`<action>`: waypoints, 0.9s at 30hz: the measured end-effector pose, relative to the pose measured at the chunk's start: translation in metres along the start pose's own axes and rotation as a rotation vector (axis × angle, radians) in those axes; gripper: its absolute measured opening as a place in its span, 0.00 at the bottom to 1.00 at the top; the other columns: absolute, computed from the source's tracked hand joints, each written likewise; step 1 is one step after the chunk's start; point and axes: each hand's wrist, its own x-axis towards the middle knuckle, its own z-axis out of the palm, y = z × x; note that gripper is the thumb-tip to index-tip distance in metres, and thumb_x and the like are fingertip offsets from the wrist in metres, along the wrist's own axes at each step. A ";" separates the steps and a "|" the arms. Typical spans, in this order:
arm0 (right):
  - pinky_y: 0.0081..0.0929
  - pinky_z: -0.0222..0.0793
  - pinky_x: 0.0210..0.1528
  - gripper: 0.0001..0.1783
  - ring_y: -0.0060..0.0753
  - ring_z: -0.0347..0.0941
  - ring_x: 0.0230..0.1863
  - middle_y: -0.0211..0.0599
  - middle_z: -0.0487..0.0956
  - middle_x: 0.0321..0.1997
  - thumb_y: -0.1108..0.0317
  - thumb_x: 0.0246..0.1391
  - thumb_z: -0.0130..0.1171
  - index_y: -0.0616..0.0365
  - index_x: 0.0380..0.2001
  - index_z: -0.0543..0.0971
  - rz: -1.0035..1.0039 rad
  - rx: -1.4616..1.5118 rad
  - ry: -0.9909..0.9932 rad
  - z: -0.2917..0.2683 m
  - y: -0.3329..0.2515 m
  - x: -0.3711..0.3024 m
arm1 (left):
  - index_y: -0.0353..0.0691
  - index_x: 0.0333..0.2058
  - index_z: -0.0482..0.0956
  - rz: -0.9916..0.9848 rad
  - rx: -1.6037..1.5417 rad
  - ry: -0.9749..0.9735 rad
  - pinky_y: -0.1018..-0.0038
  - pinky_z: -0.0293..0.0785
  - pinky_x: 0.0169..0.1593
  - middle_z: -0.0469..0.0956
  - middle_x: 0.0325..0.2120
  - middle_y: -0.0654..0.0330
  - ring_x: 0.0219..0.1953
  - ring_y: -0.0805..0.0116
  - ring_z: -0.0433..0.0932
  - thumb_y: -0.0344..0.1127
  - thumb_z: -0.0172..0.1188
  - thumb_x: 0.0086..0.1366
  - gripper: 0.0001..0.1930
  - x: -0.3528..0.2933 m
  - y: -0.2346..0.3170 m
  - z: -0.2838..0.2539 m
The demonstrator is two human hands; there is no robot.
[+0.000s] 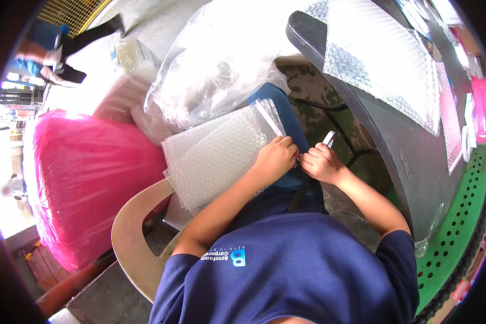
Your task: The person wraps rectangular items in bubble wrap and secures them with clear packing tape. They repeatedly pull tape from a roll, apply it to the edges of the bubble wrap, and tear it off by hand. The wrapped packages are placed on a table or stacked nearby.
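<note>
Stacked bubble wrap bags [216,148] lie across my lap, overlapping and tilted. A narrow white strip [269,119] runs along the edge of the top one, down to my left hand [275,159]. The fingers of that hand are closed on the bag's near corner. Close beside it, almost touching, is my right hand [321,163], curled shut around a small white looped thing [329,138] that sticks up past the knuckles. Whether it is a tool handle or a bent strip I cannot tell. The fingertips of both hands are partly hidden.
A dark grey table [410,146] stands at the right with bubble wrap sheets [378,59] and white-handled scissors [466,141] on it. Large clear plastic [216,70] bulges ahead. A pink wrapped bundle [97,183] is at the left, near a beige chair arm [129,232]. Another person's hand [51,56] shows far left.
</note>
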 end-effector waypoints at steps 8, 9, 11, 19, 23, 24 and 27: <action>0.24 0.62 0.36 0.04 0.22 0.68 0.28 0.21 0.70 0.21 0.70 0.43 0.60 0.51 0.27 0.80 0.015 -0.009 0.039 -0.009 0.009 -0.007 | 0.45 0.28 0.84 0.029 -0.303 -0.027 0.69 0.73 0.42 0.74 0.30 0.62 0.36 0.61 0.74 0.27 0.59 0.50 0.07 -0.006 -0.004 -0.016; 0.24 0.62 0.36 0.05 0.22 0.68 0.28 0.21 0.70 0.22 0.70 0.43 0.60 0.51 0.28 0.80 0.026 -0.001 0.038 -0.011 0.009 -0.008 | 0.46 0.27 0.84 0.074 -0.258 -0.022 0.70 0.73 0.42 0.74 0.30 0.62 0.37 0.62 0.74 0.26 0.59 0.49 0.08 -0.009 -0.002 -0.017; 0.24 0.62 0.37 0.07 0.23 0.68 0.28 0.22 0.70 0.22 0.71 0.43 0.60 0.51 0.30 0.81 0.068 0.033 0.044 -0.010 0.008 -0.008 | 0.46 0.27 0.85 0.111 -0.221 -0.011 0.70 0.73 0.42 0.74 0.31 0.62 0.37 0.62 0.74 0.25 0.58 0.48 0.10 -0.012 -0.001 -0.017; 0.32 0.60 0.34 0.07 0.34 0.71 0.25 0.30 0.74 0.21 0.77 0.44 0.59 0.55 0.29 0.79 0.523 0.097 0.202 -0.031 0.036 -0.047 | 0.49 0.44 0.82 0.106 -0.264 -0.112 0.65 0.73 0.45 0.74 0.39 0.59 0.44 0.59 0.72 0.29 0.64 0.48 0.21 -0.019 -0.015 -0.013; 0.31 0.60 0.31 0.04 0.33 0.72 0.24 0.31 0.78 0.24 0.74 0.46 0.59 0.54 0.29 0.79 0.665 0.192 0.321 -0.026 0.022 -0.054 | 0.49 0.66 0.52 -0.356 0.196 -0.171 0.29 0.57 0.52 0.49 0.63 0.45 0.64 0.35 0.49 0.49 0.74 0.41 0.54 -0.045 0.052 -0.067; 0.31 0.60 0.31 0.04 0.33 0.73 0.25 0.32 0.78 0.24 0.72 0.47 0.58 0.54 0.29 0.79 0.710 0.211 0.289 -0.021 0.016 -0.056 | 0.40 0.65 0.54 -0.491 0.233 -0.294 0.26 0.53 0.53 0.43 0.65 0.41 0.65 0.28 0.44 0.49 0.72 0.45 0.51 -0.051 0.058 -0.066; 0.34 0.61 0.32 0.02 0.40 0.75 0.27 0.36 0.78 0.24 0.71 0.49 0.57 0.55 0.27 0.79 0.675 0.226 0.304 0.012 0.001 -0.060 | 0.40 0.66 0.51 -0.418 0.275 -0.278 0.33 0.57 0.55 0.45 0.64 0.37 0.65 0.29 0.45 0.39 0.64 0.56 0.42 -0.078 0.039 -0.048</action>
